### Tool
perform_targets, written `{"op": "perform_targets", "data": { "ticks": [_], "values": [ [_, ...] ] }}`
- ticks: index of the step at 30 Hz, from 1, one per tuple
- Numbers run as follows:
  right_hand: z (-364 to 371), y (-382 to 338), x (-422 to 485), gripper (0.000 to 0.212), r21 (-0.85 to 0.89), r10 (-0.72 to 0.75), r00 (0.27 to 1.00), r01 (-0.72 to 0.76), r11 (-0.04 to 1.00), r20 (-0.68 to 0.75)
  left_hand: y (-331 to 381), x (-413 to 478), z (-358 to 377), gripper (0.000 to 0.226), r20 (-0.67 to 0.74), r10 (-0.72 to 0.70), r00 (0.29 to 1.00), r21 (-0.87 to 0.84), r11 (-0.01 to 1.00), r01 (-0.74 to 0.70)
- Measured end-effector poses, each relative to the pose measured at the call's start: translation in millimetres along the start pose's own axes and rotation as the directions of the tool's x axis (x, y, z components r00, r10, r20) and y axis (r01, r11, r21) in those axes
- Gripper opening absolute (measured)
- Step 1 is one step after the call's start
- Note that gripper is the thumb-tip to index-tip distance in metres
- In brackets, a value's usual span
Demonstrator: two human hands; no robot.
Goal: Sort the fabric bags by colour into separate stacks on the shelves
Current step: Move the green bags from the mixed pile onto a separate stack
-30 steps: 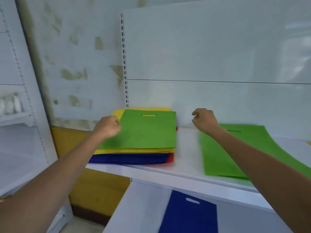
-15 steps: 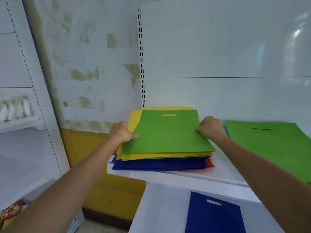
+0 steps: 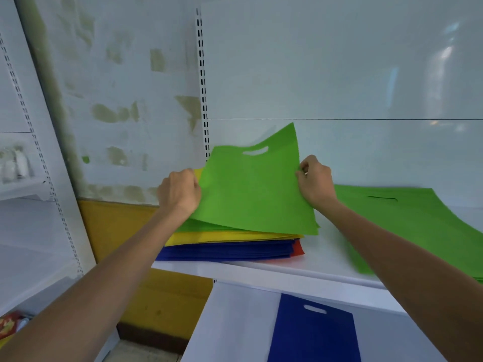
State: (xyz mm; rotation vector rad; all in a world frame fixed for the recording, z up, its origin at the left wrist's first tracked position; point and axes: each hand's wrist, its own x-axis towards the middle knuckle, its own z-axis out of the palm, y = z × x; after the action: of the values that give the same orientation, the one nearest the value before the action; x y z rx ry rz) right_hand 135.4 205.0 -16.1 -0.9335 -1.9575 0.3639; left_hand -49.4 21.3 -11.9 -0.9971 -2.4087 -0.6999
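A green fabric bag (image 3: 251, 189) with a cut-out handle is tilted up off a mixed pile (image 3: 230, 246) of yellow, blue and red bags on the upper shelf (image 3: 321, 267). My left hand (image 3: 180, 192) grips the bag's left edge. My right hand (image 3: 315, 178) pinches its right edge. Its near edge still lies on the pile. To the right, a stack of green bags (image 3: 410, 220) lies flat on the same shelf. A blue bag (image 3: 313, 333) lies on the lower shelf (image 3: 235, 322).
The white back panel (image 3: 339, 74) rises close behind the pile, with a slotted upright (image 3: 202, 82) at its left. Another white shelf unit (image 3: 28, 194) stands at the far left. A yellow wall band (image 3: 125, 231) runs below.
Both hands have closed on the top green bag's side edges and raised its far end off the pile. The camera has moved closer.
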Motion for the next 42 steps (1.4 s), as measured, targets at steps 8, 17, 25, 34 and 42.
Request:
{"op": "perform_targets", "data": {
  "ticks": [8, 17, 25, 34, 42],
  "values": [
    [-96, 51, 14, 0.033, -0.079, -0.07, 0.989, 0.06, 0.995, -0.128, 93, -18, -6, 0.026, -0.099, 0.201, 0.975, -0.322, 0.92, -0.223],
    [-207, 154, 8, 0.038, -0.423, 0.05, 0.995, -0.01, 0.906, 0.083, 224, -73, 27, 0.023, 0.104, 0.313, 0.944, -0.423, 0.873, -0.243],
    [-227, 212, -29, 0.048, -0.648, 0.481, 0.702, -0.037, 0.76, 0.525, 258, -129, 69, 0.027, 0.383, 0.307, 0.871, -0.189, 0.949, -0.252],
    [-224, 192, -5, 0.043, -0.319, 0.168, 0.958, -0.088, 0.944, 0.232, 245, -88, 36, 0.024, 0.232, 0.21, 0.95, -0.337, 0.933, -0.124],
    [-163, 132, 2, 0.031, -0.095, 0.0, 0.983, 0.018, 0.995, 0.185, 151, -46, 1, 0.02, 0.234, 0.055, 0.971, -0.324, 0.946, 0.024]
  ]
}}
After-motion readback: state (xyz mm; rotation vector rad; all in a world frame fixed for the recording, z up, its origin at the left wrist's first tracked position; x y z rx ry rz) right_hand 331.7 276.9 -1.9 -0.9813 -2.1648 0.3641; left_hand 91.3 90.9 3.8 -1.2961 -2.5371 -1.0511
